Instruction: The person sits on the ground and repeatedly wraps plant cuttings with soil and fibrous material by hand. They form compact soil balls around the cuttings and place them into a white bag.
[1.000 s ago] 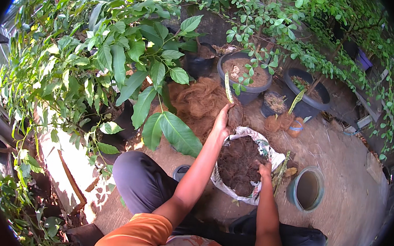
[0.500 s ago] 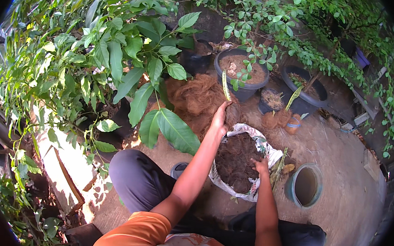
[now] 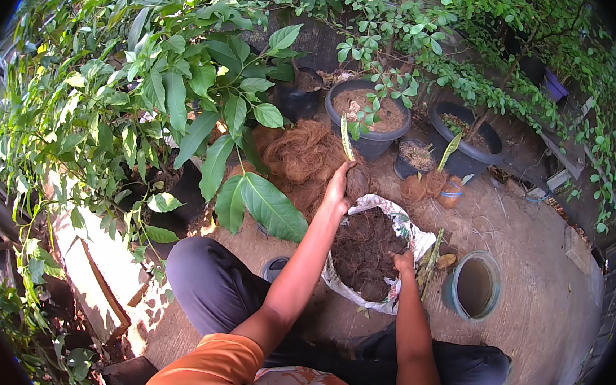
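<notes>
My left hand reaches beyond the sack, closed around the base of a snake plant leaf that stands up from its fingers. Brown coconut fibre shows beside that hand, and the palm side is hidden. My right hand is closed at the right inner side of a white sack with its rim rolled down. Its fingertips are hidden, so what they hold cannot be made out. Dark fibrous potting mix fills the sack.
Loose coconut fibre lies beyond the sack. Fibre-wrapped balls, one with an upright leaf, stand near black pots. More snake plant leaves lie right of the sack, beside a bluish bucket. Leafy branches overhang from the left.
My right hand has drawn its fingers closed and shifted slightly down at the sack's edge. My left hand keeps its hold on the leaf. The whole view has shifted slightly.
</notes>
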`<state>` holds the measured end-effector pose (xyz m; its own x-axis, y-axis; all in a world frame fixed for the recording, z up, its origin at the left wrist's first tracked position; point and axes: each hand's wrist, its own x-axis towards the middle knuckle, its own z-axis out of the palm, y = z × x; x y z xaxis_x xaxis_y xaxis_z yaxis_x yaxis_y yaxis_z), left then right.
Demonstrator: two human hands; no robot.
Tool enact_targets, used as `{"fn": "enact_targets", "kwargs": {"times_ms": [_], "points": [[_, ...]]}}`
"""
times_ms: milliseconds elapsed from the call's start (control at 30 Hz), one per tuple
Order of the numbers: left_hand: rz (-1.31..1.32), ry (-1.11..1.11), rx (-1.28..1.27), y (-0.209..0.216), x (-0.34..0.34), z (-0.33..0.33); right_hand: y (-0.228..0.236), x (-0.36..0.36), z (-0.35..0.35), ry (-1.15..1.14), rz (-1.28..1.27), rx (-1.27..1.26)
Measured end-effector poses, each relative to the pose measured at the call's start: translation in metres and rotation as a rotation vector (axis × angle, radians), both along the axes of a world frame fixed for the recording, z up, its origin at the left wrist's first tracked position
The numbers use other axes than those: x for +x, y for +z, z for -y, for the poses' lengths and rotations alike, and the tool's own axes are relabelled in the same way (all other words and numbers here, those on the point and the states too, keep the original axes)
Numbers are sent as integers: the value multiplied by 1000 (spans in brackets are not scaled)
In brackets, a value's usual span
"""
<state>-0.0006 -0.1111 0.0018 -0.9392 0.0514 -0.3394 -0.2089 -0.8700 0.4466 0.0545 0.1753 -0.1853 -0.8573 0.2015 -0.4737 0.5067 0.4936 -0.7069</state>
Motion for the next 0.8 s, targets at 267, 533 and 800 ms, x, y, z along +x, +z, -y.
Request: {"fn": "enact_targets", "kwargs": {"times_ms": [267, 533, 800], "points": [[-27, -47, 12, -2, -8, -7, 41, -14, -14, -172, 122, -490], [2, -72, 0, -20, -9, -11, 22, 5, -8, -94, 153, -482], [41, -79, 26, -22, -9, -21, -3, 5, 7, -130, -154, 149]]}}
